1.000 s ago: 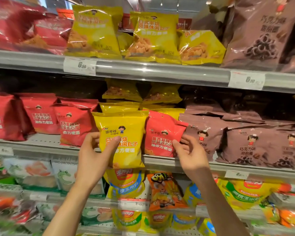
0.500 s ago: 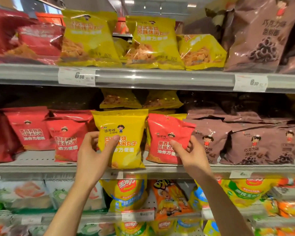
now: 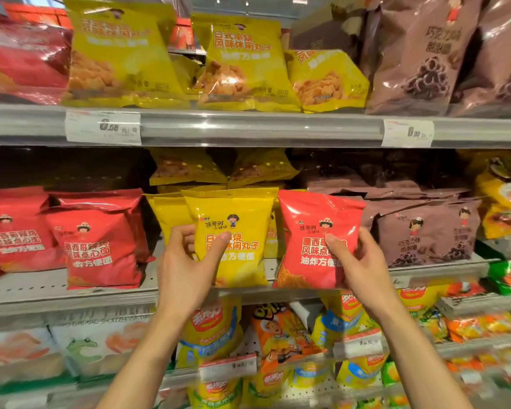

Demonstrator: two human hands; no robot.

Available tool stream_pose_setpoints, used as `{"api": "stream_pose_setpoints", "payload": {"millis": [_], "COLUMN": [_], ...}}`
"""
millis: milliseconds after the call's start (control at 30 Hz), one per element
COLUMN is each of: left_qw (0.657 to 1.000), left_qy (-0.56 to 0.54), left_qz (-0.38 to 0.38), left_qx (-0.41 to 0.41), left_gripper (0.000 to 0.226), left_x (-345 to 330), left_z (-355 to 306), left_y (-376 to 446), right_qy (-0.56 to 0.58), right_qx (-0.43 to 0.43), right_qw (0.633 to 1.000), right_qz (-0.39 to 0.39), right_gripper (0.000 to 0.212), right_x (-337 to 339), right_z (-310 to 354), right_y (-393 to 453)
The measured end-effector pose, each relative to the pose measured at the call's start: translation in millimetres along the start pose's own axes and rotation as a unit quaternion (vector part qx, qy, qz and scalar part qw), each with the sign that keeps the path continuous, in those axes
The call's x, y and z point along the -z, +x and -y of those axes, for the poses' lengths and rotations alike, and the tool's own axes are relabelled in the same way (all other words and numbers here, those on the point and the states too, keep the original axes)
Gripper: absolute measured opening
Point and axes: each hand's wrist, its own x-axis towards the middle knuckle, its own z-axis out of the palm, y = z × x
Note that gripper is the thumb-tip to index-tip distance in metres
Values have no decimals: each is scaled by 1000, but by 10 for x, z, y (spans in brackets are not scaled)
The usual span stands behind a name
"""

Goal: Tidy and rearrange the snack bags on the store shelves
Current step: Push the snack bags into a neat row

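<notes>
On the middle shelf (image 3: pixel 71 302) stands a yellow snack bag (image 3: pixel 239 219), upright at the front edge, and my left hand (image 3: pixel 189 267) grips its lower left side with the thumb across the front. Right beside it is a red snack bag (image 3: pixel 313 225), tilted slightly, which my right hand (image 3: pixel 363 267) holds by its lower right corner. More yellow bags (image 3: pixel 165 211) stand behind the yellow one. Other red bags (image 3: pixel 101 246) stand to the left, brown chocolate bags (image 3: pixel 425 231) to the right.
The upper shelf (image 3: pixel 248 128) carries large red, yellow and brown bags with price tags (image 3: pixel 104 126) on its rail. Below are shelves of yellow, orange and white snack packs (image 3: pixel 278 329). A bare strip of shelf shows between the left red bags and the yellow ones.
Both bags have been lifted and set more upright at the shelf front. The red bag has come forward beside the yellow one, and the view has moved closer.
</notes>
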Motion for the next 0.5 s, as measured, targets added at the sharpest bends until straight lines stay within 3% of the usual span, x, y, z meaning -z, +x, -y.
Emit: {"api": "stream_pose_setpoints", "payload": {"millis": [200,500], "left_qw": [997,987], "left_qy": [73,150], "left_qz": [7,10], "left_qx": [4,-50], "left_gripper": [51,57], "left_x": [-360,-657], "left_z": [-81,-125], "left_y": [-30,45], "right_qy": [22,27], "right_qx": [-21,-45], "right_qw": [999,999], "right_qz": [-27,-10], "right_gripper": [42,24], "right_x": [192,128], "right_z": [-84,-197], "right_y": [-46,-15]}}
